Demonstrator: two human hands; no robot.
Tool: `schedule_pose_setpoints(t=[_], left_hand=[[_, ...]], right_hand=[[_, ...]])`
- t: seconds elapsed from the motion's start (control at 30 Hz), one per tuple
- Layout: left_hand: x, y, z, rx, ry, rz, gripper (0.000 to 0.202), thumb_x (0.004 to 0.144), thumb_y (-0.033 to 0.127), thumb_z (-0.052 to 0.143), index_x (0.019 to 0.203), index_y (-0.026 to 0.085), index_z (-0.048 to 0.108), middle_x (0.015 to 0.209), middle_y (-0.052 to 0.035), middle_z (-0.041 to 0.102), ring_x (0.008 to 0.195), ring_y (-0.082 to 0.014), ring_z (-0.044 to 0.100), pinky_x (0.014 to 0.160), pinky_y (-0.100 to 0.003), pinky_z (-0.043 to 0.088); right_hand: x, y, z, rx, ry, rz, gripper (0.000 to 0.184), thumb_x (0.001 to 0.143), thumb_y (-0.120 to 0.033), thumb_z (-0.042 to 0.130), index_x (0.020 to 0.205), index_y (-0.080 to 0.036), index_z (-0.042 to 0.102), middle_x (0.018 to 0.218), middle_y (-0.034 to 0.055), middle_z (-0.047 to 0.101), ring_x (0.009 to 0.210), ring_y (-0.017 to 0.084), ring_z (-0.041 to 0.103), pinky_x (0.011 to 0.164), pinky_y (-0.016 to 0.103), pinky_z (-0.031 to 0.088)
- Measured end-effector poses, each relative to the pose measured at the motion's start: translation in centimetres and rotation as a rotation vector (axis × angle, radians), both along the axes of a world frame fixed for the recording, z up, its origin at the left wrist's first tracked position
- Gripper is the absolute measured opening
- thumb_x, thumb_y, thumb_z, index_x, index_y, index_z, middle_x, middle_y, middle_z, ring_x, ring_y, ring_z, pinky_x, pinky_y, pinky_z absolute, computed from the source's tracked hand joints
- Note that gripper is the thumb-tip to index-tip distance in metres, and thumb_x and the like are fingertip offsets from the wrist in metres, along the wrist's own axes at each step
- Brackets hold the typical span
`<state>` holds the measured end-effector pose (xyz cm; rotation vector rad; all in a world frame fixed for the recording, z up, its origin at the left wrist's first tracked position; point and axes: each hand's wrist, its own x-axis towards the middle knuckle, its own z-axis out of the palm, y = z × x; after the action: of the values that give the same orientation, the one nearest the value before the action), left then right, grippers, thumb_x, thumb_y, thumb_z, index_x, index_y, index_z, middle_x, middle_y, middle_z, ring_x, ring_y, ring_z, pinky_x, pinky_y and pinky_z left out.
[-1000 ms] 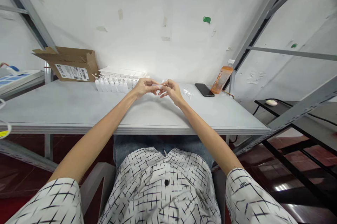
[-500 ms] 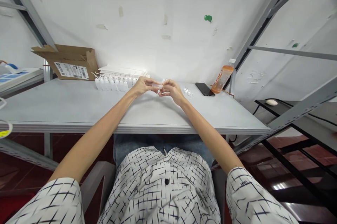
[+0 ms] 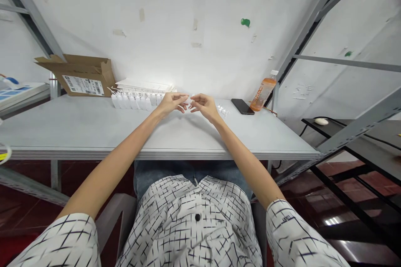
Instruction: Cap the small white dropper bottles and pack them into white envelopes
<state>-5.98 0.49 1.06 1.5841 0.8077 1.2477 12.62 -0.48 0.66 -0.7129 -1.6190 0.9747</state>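
A left hand (image 3: 171, 104) and right hand (image 3: 204, 106), half open, are hovering fingertip to fingertip above a white table (image 3: 78, 129), perhaps pinching a tiny clear piece (image 3: 191, 96), right of a row of white bottles (image 3: 134, 102).

White taped wall (image 3: 188, 16), grey steel rack (image 3: 313, 29), white table (image 3: 78, 133), dark red tile floor (image 3: 25, 221)

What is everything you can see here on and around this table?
table: one, pale grey, in front of the person
white plastic bottles: several, white, in a row at the table's back
white trays: a stack, white, behind the bottles
cardboard box: one, brown, open, back left
small plastic pieces: a few, clear, right of the hands
phone: one, black, right of those pieces
drink bottle: one, orange, back right
left hand: one, bare, over the table
right hand: one, bare, fingertips near the left hand's
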Motion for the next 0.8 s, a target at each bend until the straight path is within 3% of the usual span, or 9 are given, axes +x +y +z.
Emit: schedule_pose_setpoints(t=[0.17, 0.47, 0.8], left_hand=[[-0.2, 0.1, 0.0, -0.016, 0.025, -0.022, 0.042, 0.067, 0.046, 0.087, 0.079, 0.008, 0.073, 0.067, -0.0057, 0.064, 0.052, -0.0114, 0.058, 0.048, -0.027, 0.049], [-0.6, -0.1, 0.0, 0.024, 0.072, -0.070, 0.041, 0.066, 0.043, 0.088, 0.087, 0.009, 0.079, 0.066, -0.0062, 0.066, 0.058, -0.0123, 0.058, 0.059, -0.030, 0.053], [-1.0, 0.3, -0.3, 0.196, 0.183, -0.040, 0.039, 0.067, 0.040, 0.085, 0.096, 0.014, 0.081, 0.058, -0.0028, 0.064, 0.053, -0.0131, 0.057, 0.057, -0.030, 0.051]], right_hand=[[0.1, 0.6, -0.5, 0.077, -0.032, -0.024, 0.030, 0.073, -0.041, 0.077, 0.088, -0.017, 0.066, 0.076, 0.0032, 0.069, 0.073, 0.018, 0.070, 0.063, 0.033, 0.063], [0.4, -0.3, 0.1, 0.024, -0.053, -0.022, 0.041, 0.066, -0.050, 0.084, 0.078, -0.015, 0.066, 0.074, 0.0057, 0.071, 0.069, 0.019, 0.071, 0.073, 0.035, 0.059], [0.5, -0.7, 0.3, -0.065, -0.014, -0.014, 0.015, 0.068, -0.025, 0.077, 0.072, -0.017, 0.065, 0.068, 0.0023, 0.068, 0.069, 0.017, 0.068, 0.080, 0.037, 0.055]])
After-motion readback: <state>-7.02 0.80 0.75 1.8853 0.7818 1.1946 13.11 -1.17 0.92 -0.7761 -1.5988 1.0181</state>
